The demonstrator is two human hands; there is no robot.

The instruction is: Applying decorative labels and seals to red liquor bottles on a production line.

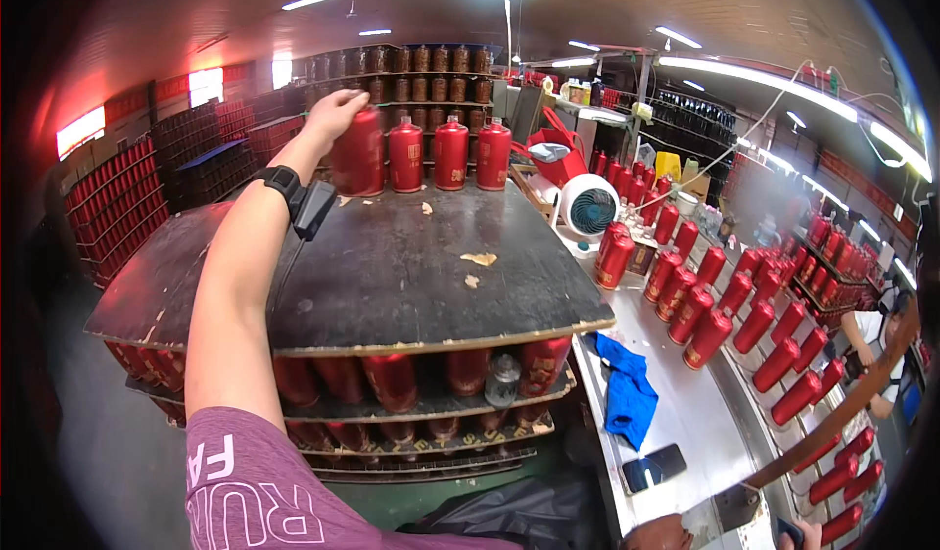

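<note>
My left hand [338,111] reaches out over the stacked rack and is closed round the neck of a red bottle [358,158], which is blurred. This bottle is at the far edge of the dark top board [411,256]. Just right of it, three more red bottles [405,158] stand upright in a row, apart from my fingers. A black strap with a small device [302,202] is on my left wrist. No part of my right hand can be made out.
More bottles fill the shelves below [392,382]. To the right are a white fan [590,207], a metal table [705,408] with a blue cloth [627,393] and a phone [654,468], and rows of red bottles [707,339]. A co-worker [867,339] is beyond; a rusty bar [837,413] crosses there.
</note>
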